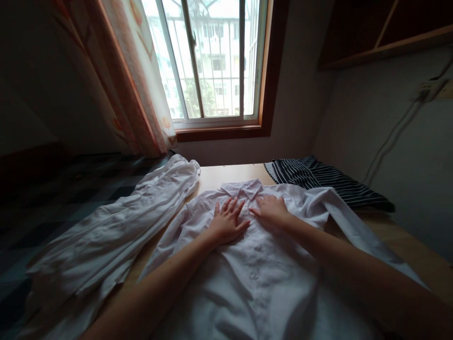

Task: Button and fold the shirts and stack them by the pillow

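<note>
A white button-up shirt (255, 293) lies front side up on the wooden table (226, 174), its collar (242, 188) pointing toward the window. My left hand (228, 222) rests flat on the shirt's chest, just below the collar, with its fingers spread. On the other side of the button line, my right hand (271, 210) lies on the cloth with its fingers apart. Neither hand holds anything. The shirt's right-hand sleeve stretches out past my right forearm, while the other sleeve runs down along the left side.
Another white garment (141, 212) lies crumpled to the left, partly over a dark checked surface (38, 212). A black-and-white striped garment (318, 177) lies at the back right. Beyond stand a window (215, 66) and a curtain (120, 71). A cable (392, 132) hangs along the right wall.
</note>
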`<action>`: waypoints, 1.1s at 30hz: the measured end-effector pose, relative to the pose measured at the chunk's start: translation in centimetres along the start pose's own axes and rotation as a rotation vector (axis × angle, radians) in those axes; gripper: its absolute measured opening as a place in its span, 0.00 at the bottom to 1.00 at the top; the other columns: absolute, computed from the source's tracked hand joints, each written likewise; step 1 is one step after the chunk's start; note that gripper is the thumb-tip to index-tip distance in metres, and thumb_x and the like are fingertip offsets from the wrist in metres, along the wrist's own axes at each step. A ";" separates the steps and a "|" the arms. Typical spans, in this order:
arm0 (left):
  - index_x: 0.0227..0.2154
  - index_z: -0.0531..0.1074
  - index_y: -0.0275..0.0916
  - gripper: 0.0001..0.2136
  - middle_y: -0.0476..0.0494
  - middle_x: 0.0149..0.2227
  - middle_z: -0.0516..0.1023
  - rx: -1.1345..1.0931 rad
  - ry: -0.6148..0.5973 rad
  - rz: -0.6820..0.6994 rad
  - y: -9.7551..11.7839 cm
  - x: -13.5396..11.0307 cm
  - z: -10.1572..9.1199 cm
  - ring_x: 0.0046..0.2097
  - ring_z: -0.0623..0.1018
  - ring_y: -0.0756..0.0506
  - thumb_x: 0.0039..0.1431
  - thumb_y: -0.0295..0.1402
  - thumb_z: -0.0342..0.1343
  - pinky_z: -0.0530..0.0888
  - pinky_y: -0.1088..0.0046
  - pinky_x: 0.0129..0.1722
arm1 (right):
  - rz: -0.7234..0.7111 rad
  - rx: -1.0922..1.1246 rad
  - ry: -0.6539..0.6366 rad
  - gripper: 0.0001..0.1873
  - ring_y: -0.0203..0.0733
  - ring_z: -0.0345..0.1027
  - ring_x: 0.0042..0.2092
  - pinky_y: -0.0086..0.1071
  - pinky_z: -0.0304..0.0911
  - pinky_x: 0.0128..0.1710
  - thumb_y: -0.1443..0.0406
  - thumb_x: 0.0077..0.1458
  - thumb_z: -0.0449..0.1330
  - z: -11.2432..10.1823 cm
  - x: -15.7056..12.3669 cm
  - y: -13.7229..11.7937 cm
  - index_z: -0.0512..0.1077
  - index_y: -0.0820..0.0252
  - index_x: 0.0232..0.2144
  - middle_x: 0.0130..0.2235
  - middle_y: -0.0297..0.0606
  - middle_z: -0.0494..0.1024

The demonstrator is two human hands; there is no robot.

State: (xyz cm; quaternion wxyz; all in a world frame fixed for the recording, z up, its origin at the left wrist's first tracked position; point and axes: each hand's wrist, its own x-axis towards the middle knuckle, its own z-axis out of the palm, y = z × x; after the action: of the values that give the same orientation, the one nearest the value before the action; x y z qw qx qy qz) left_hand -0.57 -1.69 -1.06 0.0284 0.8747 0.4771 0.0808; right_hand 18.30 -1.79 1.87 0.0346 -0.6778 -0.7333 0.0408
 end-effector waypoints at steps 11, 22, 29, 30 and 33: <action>0.66 0.59 0.35 0.28 0.37 0.70 0.56 0.103 0.100 -0.200 -1.3 5.5 0.3 0.71 0.53 0.38 0.70 0.45 0.39 0.51 0.57 0.69 | 0.001 0.092 0.137 0.31 0.48 0.46 0.70 0.40 0.40 0.68 0.58 0.69 0.43 4.2 5.1 -0.3 0.56 0.70 0.68 0.69 0.50 0.56; 0.68 0.55 0.50 0.31 0.41 0.72 0.47 0.031 -0.033 -0.258 -2.8 6.5 0.0 0.72 0.46 0.34 0.66 0.55 0.35 0.43 0.38 0.66 | 0.009 0.155 0.007 0.35 0.51 0.33 0.73 0.54 0.30 0.68 0.43 0.66 0.38 3.4 5.3 0.4 0.51 0.45 0.69 0.73 0.42 0.43; 0.68 0.55 0.49 0.32 0.38 0.72 0.46 0.027 -0.065 -0.284 -2.9 6.8 -0.2 0.72 0.47 0.33 0.65 0.56 0.38 0.45 0.36 0.65 | -0.049 0.147 -0.012 0.36 0.55 0.31 0.73 0.58 0.28 0.66 0.39 0.64 0.37 3.3 5.2 0.7 0.51 0.38 0.69 0.73 0.43 0.42; 0.68 0.55 0.48 0.32 0.38 0.72 0.46 0.023 -0.065 -0.295 -2.9 6.9 -0.3 0.72 0.47 0.33 0.65 0.56 0.39 0.45 0.37 0.65 | -0.052 0.149 -0.016 0.36 0.55 0.31 0.73 0.58 0.28 0.66 0.39 0.64 0.37 3.3 5.4 0.7 0.50 0.38 0.69 0.73 0.42 0.41; 0.68 0.56 0.47 0.33 0.38 0.72 0.47 0.022 -0.040 -0.318 -2.8 6.9 -0.2 0.72 0.47 0.33 0.65 0.57 0.38 0.43 0.39 0.66 | -0.053 0.152 -0.023 0.36 0.54 0.30 0.73 0.57 0.27 0.67 0.40 0.64 0.37 3.4 5.9 0.9 0.50 0.39 0.69 0.73 0.42 0.40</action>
State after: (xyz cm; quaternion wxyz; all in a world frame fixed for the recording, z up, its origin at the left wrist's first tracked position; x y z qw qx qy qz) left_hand 0.78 5.61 -0.39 0.0408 0.7899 0.6096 0.0526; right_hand 18.32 4.07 -1.64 0.0786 -0.6530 -0.7462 0.1030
